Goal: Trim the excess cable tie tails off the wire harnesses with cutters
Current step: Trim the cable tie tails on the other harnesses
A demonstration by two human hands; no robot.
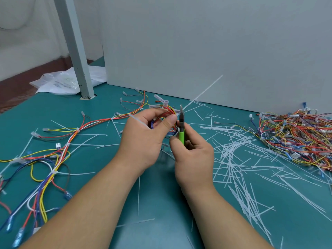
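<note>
Both hands are raised just above the teal counter (161, 203), close together near the middle of the view. The left hand (143, 133) has its fingers and thumb curled round a coiled part of a wire harness (168, 115) of red, yellow, orange and blue wires. From the grip, the rest of that harness trails away to the left across the counter, branching into clear and blue terminals. A white cable tie tail (138, 119) sticks out over the back of the left hand's fingers. The right hand (194, 150) grips the green handles of the cutters (181, 133), which stand nearly upright with the metal tip pointing up, just beside the held wires and the left thumb. The tool is seen edge-on, so it cannot be told whether its jaws are apart. A loose heap of cut tails (233, 159) lies scattered over the counter to the right of the hands, and beyond it a pile of harnesses (296, 137) sits against a grey panel (197, 51). At the far left a grey post (75, 51) stands on the counter, with clear plastic bags (61, 83) behind it.
</note>
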